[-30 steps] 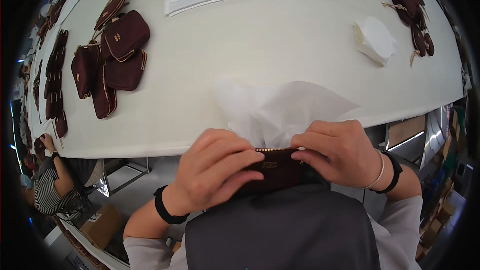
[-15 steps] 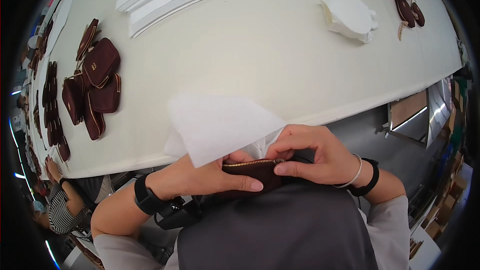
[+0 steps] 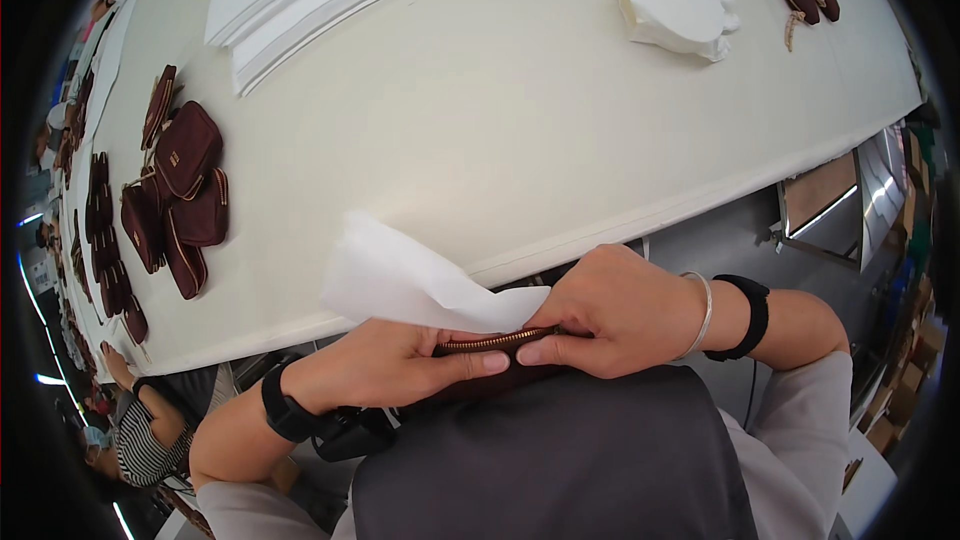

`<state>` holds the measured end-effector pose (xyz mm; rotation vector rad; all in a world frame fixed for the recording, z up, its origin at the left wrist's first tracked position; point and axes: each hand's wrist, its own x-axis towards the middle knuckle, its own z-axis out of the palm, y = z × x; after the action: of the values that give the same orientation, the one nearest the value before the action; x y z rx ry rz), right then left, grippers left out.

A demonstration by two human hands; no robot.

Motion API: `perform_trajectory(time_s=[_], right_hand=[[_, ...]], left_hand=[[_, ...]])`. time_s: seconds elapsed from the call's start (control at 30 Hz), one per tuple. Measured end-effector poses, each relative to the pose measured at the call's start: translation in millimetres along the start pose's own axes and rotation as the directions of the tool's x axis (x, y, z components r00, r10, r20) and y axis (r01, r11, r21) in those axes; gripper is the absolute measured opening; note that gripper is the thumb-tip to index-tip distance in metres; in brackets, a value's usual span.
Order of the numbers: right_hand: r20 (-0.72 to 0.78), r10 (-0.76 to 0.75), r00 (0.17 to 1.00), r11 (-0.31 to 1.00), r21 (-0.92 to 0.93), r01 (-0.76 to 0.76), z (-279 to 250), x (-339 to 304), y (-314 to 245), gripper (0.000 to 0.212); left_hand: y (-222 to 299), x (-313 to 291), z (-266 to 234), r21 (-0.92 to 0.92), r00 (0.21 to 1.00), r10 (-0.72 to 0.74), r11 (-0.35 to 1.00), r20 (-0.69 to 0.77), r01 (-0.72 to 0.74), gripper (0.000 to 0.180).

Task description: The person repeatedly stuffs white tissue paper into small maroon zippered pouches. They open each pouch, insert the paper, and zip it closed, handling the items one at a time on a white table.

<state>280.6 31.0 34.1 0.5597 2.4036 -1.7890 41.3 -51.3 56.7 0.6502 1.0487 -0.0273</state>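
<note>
Pouch: from my remote seat I see the dark maroon pouch (image 3: pixel 500 378) in both hands, just off the near edge of the tabletop (image 3: pixel 450 130), against the dark apron (image 3: pixel 550 455).
Long axis: left to right along the brass zipper (image 3: pixel 490 343), its right end tipped slightly toward the far side.
Facing: zipper edge toward the far side, body dropping to the near side.
Left hand (image 3: pixel 405 365): fingers clamped on the pouch's left part, thumb lying along its near face.
Right hand (image 3: pixel 615 315): fingers pinched together at the zipper's right end; whether they grip the slider, I cannot tell.
White sheet (image 3: pixel 405 275): rises behind the zipper and leans far left; I cannot tell how much sits inside.
Tabletop: piled maroon pouches (image 3: pixel 188 148) left, white stack (image 3: pixel 270 20) far left, crumpled white bundle (image 3: pixel 670 5) far right.
</note>
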Motion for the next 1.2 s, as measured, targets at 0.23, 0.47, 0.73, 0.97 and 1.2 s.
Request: perform_trajectory(time_s=[0.23,0.47,0.73,0.97,1.2], right_hand=[[-0.157,-0.056,0.986,0.979,0.186,0.085,9.5,2.0,10.2,0.036],[-0.391,-0.164,0.906,0.985,-0.009,0.174,25.7,0.8,12.6,0.030],[-0.558,-0.288,0.778,0.935,0.012,0.354,36.8,2.5,15.7,0.018],[-0.474,0.040,0.879,0.952,0.285,0.110,41.4,-12.6,13.7,0.017],[-0.614,-0.302,0.729,0.948,-0.112,0.298,44.6,-7.4,13.8,0.021]], left_hand=[[-6.8,-6.1,0.8,0.027,0.983,0.177,0.984,-0.045,-0.176,0.047],[-10.0,7.6,-4.6,0.107,0.936,0.300,0.940,0.183,-0.323,0.040],[-2.2,3.7,0.4,0.517,0.913,0.401,0.768,0.073,-0.379,0.044],[-19.5,6.3,13.6,0.648,0.427,0.839,0.535,-0.336,-0.542,0.059],[-14.6,-1.1,10.6,0.276,0.789,0.570,0.815,-0.230,-0.509,0.038]])
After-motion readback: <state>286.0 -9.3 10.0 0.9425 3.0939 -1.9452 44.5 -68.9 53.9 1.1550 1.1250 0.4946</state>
